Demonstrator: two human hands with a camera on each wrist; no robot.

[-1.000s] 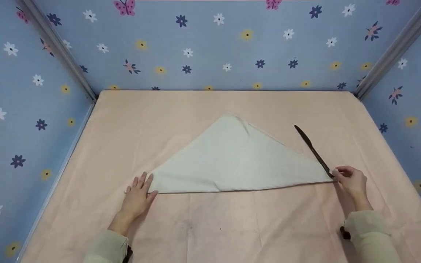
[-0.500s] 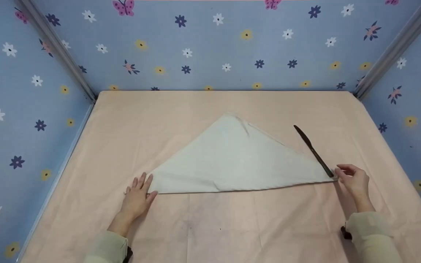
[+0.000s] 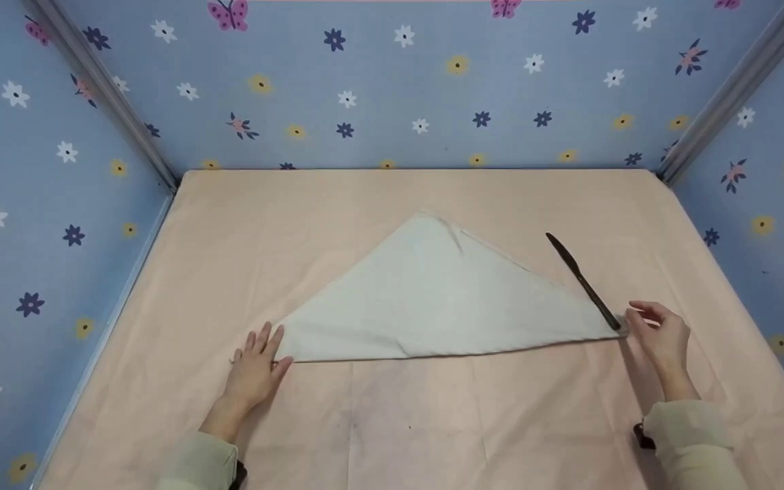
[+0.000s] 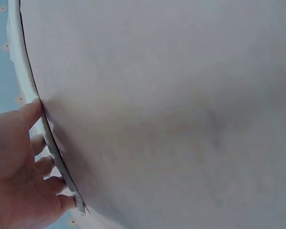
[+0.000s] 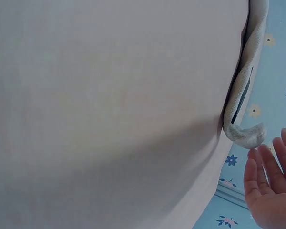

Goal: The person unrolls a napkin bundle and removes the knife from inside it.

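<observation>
A pale cloth (image 3: 426, 292), like a napkin, lies folded into a triangle with its long edge nearest the person. The left hand (image 3: 254, 371) rests on its left corner, fingers extended; the left wrist view shows these fingers (image 4: 45, 164) along the cloth's edge (image 4: 55, 145). A dark table knife (image 3: 582, 280) lies slanted, one end on the cloth's right corner. Beside that corner hovers the right hand (image 3: 661, 340), fingers loosely bent and holding nothing. In the right wrist view the corner (image 5: 248, 136) curls up just above the fingertips (image 5: 263, 149); whether they touch is unclear.
A light peach cover (image 3: 405, 435) with creases spreads over the table. Blue flowered panels (image 3: 392, 88) stand at the back and both sides, with grey posts (image 3: 103, 88) at the rear corners.
The right hand has let go of the cloth's right corner by the knife and drawn slightly to the right. The left hand, cloth and knife stay in place.
</observation>
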